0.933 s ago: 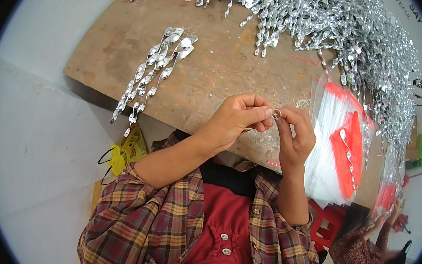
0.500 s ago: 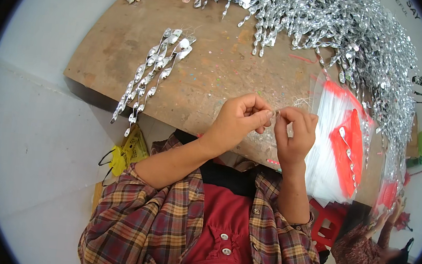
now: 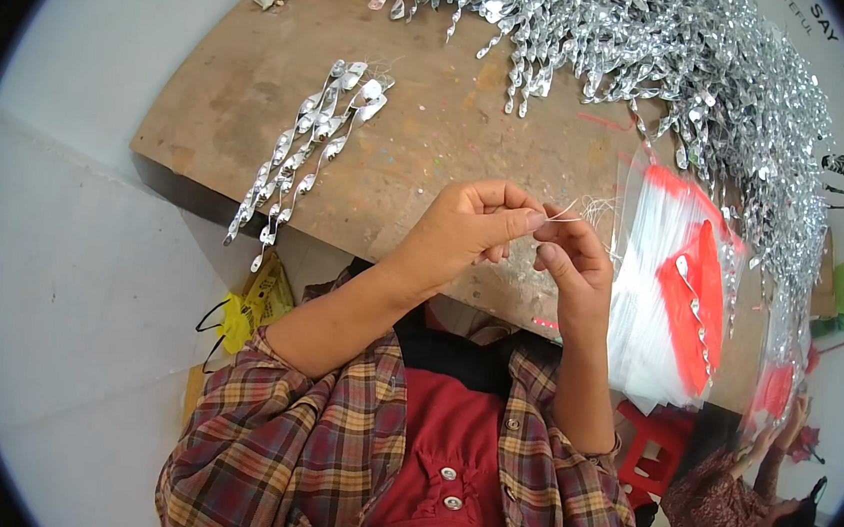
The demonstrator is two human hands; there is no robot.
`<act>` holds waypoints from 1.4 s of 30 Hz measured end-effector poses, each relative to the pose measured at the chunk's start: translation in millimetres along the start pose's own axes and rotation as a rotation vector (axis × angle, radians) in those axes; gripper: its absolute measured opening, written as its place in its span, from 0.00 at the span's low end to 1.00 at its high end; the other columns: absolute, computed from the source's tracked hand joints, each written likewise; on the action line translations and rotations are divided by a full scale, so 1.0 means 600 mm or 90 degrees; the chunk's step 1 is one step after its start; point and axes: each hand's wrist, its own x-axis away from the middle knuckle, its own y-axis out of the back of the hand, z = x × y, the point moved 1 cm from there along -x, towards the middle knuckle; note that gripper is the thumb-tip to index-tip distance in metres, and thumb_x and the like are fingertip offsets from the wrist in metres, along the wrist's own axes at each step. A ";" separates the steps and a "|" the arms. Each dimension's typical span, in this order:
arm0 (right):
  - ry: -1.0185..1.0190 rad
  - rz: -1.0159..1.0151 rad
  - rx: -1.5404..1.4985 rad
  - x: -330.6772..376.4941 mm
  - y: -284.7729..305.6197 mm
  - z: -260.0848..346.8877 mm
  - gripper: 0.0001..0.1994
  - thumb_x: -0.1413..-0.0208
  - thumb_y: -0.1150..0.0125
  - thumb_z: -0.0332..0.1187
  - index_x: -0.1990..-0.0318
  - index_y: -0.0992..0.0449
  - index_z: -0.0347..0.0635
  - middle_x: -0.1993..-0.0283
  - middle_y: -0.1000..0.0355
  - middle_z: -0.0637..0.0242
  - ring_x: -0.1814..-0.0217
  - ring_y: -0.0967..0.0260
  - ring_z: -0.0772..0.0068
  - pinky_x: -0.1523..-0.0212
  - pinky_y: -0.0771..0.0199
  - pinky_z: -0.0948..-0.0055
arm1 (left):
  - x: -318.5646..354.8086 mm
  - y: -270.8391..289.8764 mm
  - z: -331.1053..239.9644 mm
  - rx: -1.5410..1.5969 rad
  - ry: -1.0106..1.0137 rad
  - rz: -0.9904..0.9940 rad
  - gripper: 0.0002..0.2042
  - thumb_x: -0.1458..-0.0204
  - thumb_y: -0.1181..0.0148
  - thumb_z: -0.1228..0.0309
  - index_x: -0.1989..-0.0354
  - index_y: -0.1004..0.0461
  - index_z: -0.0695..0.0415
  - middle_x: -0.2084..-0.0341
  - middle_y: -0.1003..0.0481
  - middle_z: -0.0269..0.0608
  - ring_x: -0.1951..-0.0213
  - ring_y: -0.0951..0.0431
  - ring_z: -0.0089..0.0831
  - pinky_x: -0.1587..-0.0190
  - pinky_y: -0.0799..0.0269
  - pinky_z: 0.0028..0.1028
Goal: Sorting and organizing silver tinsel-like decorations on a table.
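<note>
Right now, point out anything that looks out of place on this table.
The small bunch of silver spiral ornaments hangs past the wooden table's near edge, its tips unsupported. A loose spiral lies on the clear bags.

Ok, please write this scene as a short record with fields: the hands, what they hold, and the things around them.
surface: worn brown wooden table
left hand: fingertips pinched on a thin white thread
right hand: fingers curled, meeting the left hand at the thread
small bundle: silver spiral ornaments lying on the table, left of the hands
large heap: silver spiral ornaments along the far and right table edge
right of hands: clear plastic bags with red print
below table edge: yellow bag
clothing: plaid shirt over red top
</note>
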 end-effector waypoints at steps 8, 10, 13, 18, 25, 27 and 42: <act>0.159 -0.030 0.085 -0.038 -0.005 0.010 0.03 0.47 0.45 0.25 0.65 0.28 0.36 0.69 0.33 0.71 0.71 0.40 0.82 0.69 0.40 0.84 | -0.013 0.008 0.017 -0.033 0.009 0.019 0.08 0.48 0.44 0.68 0.64 0.26 0.59 0.81 0.31 0.25 0.81 0.37 0.11 0.79 0.44 0.13; 0.184 -0.099 0.201 -0.059 -0.001 0.003 0.03 0.46 0.44 0.26 0.65 0.28 0.36 0.70 0.33 0.73 0.71 0.40 0.83 0.70 0.40 0.84 | -0.012 0.023 0.020 -0.049 0.014 0.069 0.09 0.47 0.45 0.68 0.61 0.26 0.58 0.81 0.31 0.25 0.81 0.37 0.10 0.79 0.44 0.13; 0.207 -0.141 0.279 -0.084 0.005 -0.021 0.04 0.45 0.44 0.29 0.66 0.28 0.38 0.71 0.34 0.74 0.71 0.41 0.85 0.70 0.41 0.85 | -0.006 0.042 0.019 -0.106 0.072 0.172 0.11 0.45 0.47 0.68 0.56 0.28 0.59 0.77 0.29 0.27 0.78 0.33 0.11 0.76 0.39 0.13; 0.257 -0.285 0.206 -0.109 0.026 0.010 0.04 0.43 0.48 0.29 0.67 0.29 0.39 0.74 0.37 0.75 0.72 0.45 0.85 0.70 0.44 0.84 | 0.028 0.071 0.051 0.027 0.057 0.265 0.17 0.43 0.50 0.66 0.47 0.35 0.58 0.70 0.27 0.33 0.68 0.28 0.16 0.67 0.32 0.17; 0.168 -0.280 0.127 -0.065 0.029 0.001 0.06 0.44 0.47 0.31 0.63 0.28 0.38 0.71 0.34 0.72 0.72 0.43 0.85 0.68 0.42 0.84 | 0.099 0.153 0.031 -0.420 0.023 0.039 0.13 0.45 0.50 0.68 0.54 0.28 0.58 0.72 0.28 0.29 0.72 0.32 0.14 0.73 0.36 0.18; 0.139 -0.253 0.114 -0.046 0.011 -0.009 0.07 0.44 0.46 0.31 0.63 0.28 0.38 0.70 0.33 0.72 0.72 0.42 0.85 0.67 0.42 0.84 | 0.111 0.201 -0.001 -0.481 -0.055 -0.187 0.10 0.52 0.46 0.70 0.62 0.26 0.58 0.80 0.30 0.42 0.78 0.30 0.27 0.73 0.35 0.29; 0.073 -0.096 0.239 -0.155 0.006 -0.045 0.09 0.46 0.44 0.31 0.61 0.26 0.37 0.69 0.31 0.71 0.69 0.36 0.82 0.67 0.36 0.82 | 0.044 0.368 -0.097 -0.965 -0.336 -0.527 0.14 0.54 0.42 0.71 0.57 0.27 0.58 0.63 0.26 0.44 0.61 0.29 0.43 0.58 0.34 0.35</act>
